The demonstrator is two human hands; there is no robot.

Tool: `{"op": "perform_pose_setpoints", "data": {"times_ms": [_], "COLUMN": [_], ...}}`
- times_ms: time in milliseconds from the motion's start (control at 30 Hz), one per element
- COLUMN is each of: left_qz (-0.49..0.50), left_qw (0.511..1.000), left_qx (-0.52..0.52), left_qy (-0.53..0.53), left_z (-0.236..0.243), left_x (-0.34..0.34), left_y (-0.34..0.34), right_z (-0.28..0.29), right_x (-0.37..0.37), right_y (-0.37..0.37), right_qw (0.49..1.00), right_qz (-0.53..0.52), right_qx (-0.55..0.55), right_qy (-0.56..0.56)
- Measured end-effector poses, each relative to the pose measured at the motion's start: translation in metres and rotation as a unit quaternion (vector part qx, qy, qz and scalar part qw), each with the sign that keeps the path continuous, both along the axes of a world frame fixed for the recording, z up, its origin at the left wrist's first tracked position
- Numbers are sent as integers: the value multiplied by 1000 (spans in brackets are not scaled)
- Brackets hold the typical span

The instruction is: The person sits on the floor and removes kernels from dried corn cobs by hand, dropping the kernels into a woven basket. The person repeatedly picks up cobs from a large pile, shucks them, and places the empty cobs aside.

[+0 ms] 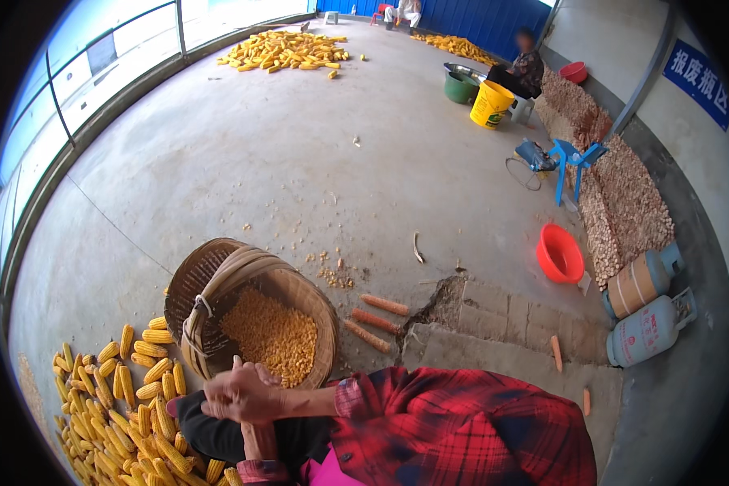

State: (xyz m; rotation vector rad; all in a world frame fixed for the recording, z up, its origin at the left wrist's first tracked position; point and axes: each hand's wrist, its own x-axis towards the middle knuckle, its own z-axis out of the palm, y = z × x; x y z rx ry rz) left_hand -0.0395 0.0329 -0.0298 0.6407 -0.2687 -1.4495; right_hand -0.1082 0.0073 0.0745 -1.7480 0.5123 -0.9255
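My right hand (261, 392) and my left hand (227, 407) are closed together over my lap, beside the near rim of a woven basket (316, 304). The right overlaps the left and hides much of it. Whatever lies between them, if anything, is covered by the fingers. Loose yellow corn kernels (275, 336) lie inside the basket, which has a thick bent handle (231, 279). A heap of whole corn cobs (113, 429) spreads on the floor to my left, reaching my dark trouser leg. Several stripped reddish cobs (377, 320) rest right of the basket.
Scattered kernels (332, 271) and a broken concrete patch (502, 316) lie ahead. To the right are a red basin (560, 253), gas cylinders (648, 328), a blue stool (575, 162) and piled cobs (632, 194). A seated person (526, 69) is beside a yellow bucket (492, 105); another corn heap (279, 50) lies far off.
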Motion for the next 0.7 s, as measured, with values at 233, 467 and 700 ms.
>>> {"op": "perform_pose_setpoints", "data": {"times_ms": [233,467,700], "left_qz": [-90,95,1], "left_qw": [966,944,937], "left_qx": [-239,117,67], "left_qy": [31,-294,-343], "left_z": [-6,14,38], "left_x": [10,12,-15], "left_y": [-11,-20,-14], "right_z": [10,-24,-25], "right_x": [-4,10,-14], "right_y": [-17,-63,-91], "right_qw": [995,960,908], "right_qz": [39,-76,-119], "right_qx": [80,219,335], "right_qy": [52,-155,-223]}}
